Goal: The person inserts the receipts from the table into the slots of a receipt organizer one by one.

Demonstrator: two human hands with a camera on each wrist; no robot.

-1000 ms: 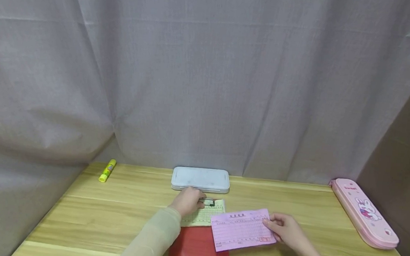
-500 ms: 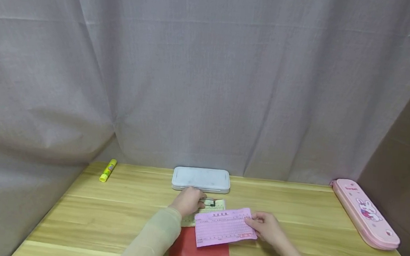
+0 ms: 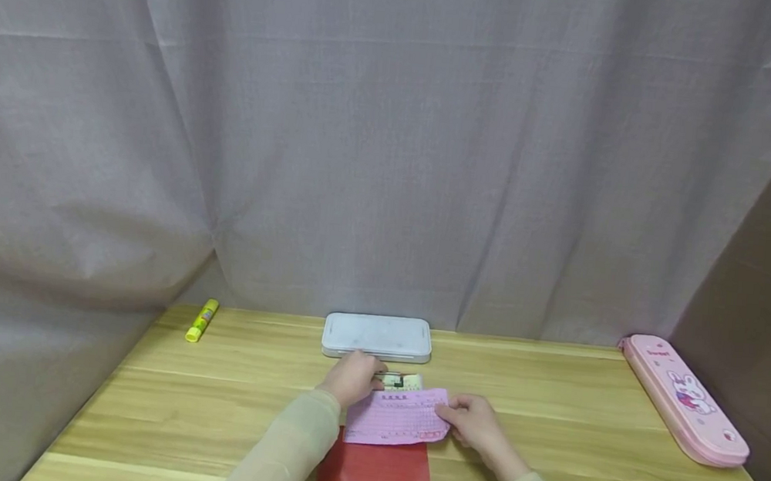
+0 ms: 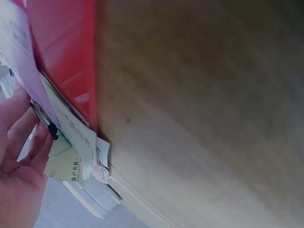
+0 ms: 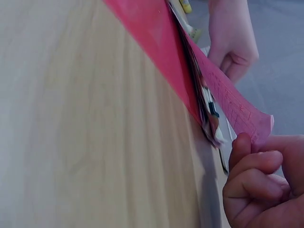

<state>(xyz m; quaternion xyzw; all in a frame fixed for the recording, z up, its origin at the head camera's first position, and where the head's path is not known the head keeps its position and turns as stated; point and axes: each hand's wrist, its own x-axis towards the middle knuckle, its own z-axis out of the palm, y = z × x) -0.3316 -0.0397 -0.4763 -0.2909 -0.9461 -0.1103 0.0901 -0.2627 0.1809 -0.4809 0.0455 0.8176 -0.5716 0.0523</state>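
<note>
A pink printed form slip (image 3: 396, 421) is pinched at its right edge between my right hand's (image 3: 477, 423) thumb and fingers. It overlaps a stack of pale yellow-green form slips (image 4: 76, 137) at the top of a red folder (image 3: 373, 475). My left hand (image 3: 351, 378) holds a metal clip (image 4: 52, 129) with a black end at the folder's top, its fingers curled at the wire. In the left wrist view the pink slip passes close to that thumb. The right wrist view shows the pink slip slanting above the stack.
Behind the folder lies a white flat case (image 3: 377, 336). A yellow glue stick (image 3: 202, 321) is at the back left, and a pink pencil case (image 3: 687, 401) with a rabbit picture at the right edge. A grey curtain (image 3: 395, 141) hangs behind the wooden table (image 3: 153, 412).
My right hand has moved left with the pink slip, from beside the folder to over the yellow-green slips, covering most of them. The left hand has stayed at the clip.
</note>
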